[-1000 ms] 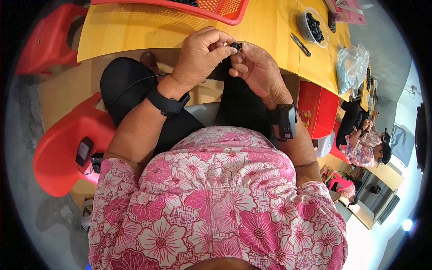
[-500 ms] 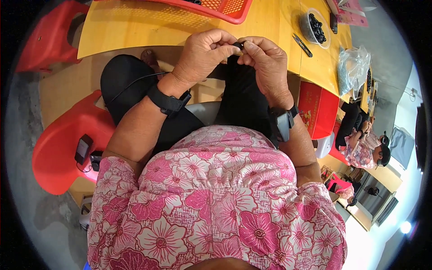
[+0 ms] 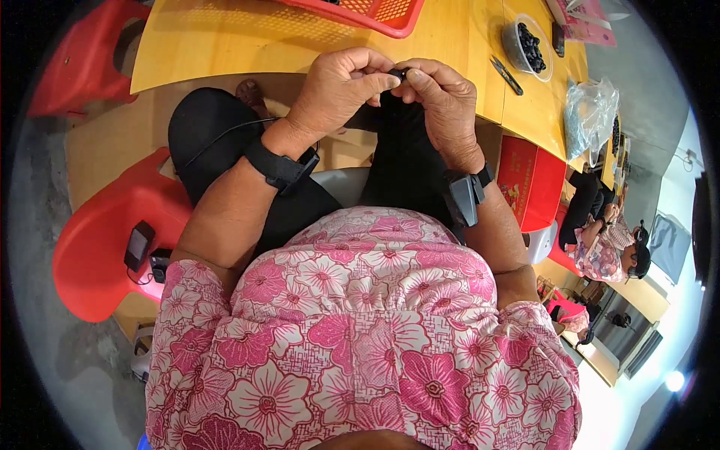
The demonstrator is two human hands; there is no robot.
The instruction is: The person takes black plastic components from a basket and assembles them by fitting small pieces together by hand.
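Together, your left hand point(image 3: 334, 90) and right hand point(image 3: 450, 97) pinch a small black piece point(image 3: 398, 75) between thumbs and fingers. Both angle inward at the yellow wooden table's point(image 3: 442, 37) near edge.

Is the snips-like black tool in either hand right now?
No, the snips-like tool lies on the yellow table beside the clear tub, while the left hand and right hand pinch a small black piece.

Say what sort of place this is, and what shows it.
Likely a small workshop: the left hand and right hand pinch a black piece; a tub of black parts and a red basket sit on the table.
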